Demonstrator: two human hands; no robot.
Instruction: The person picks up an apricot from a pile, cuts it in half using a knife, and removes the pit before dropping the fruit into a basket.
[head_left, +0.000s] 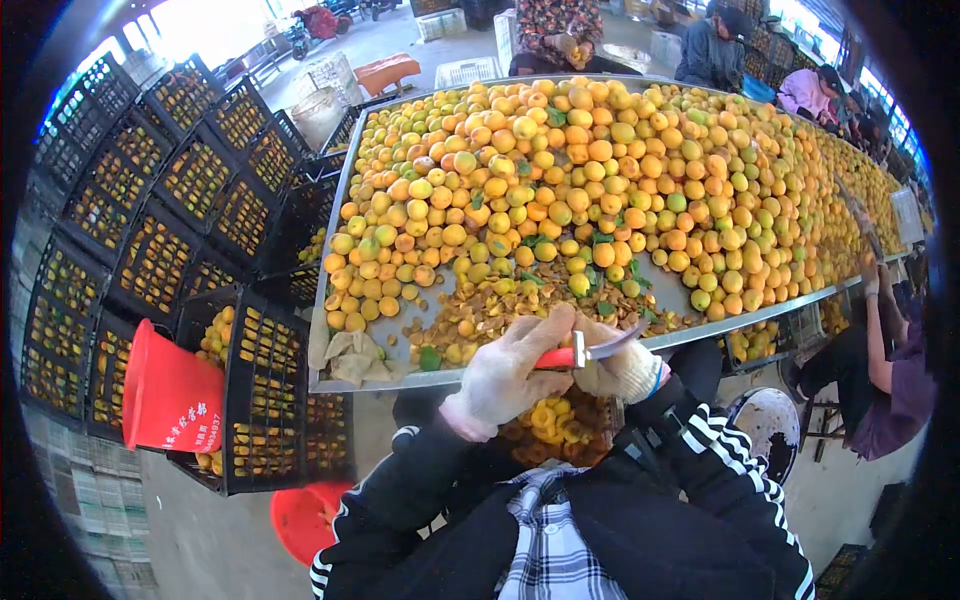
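Note:
My left hand [508, 372], in a pale work glove, is closed around the red handle of a curved knife [556, 358]. The blade points right and passes over my right hand [622, 374], which is also gloved and has its fingers curled. Whatever lies between the two hands is hidden by the fingers and the knife. Both hands are over the near edge of a metal-rimmed table [420, 379]. Just beyond them lies a heap of cut brown and yellow fruit scraps [490, 310]. Below my hands, cut yellow fruit [552, 432] sits in a container.
Whole apricots [600, 150] are heaped across the table. A grey cloth [355, 357] lies at its near left corner. Black crates [265, 400] of fruit are stacked left, with a red bucket [175, 390] on them. Another person [890, 370] sits at right; others are at the far side.

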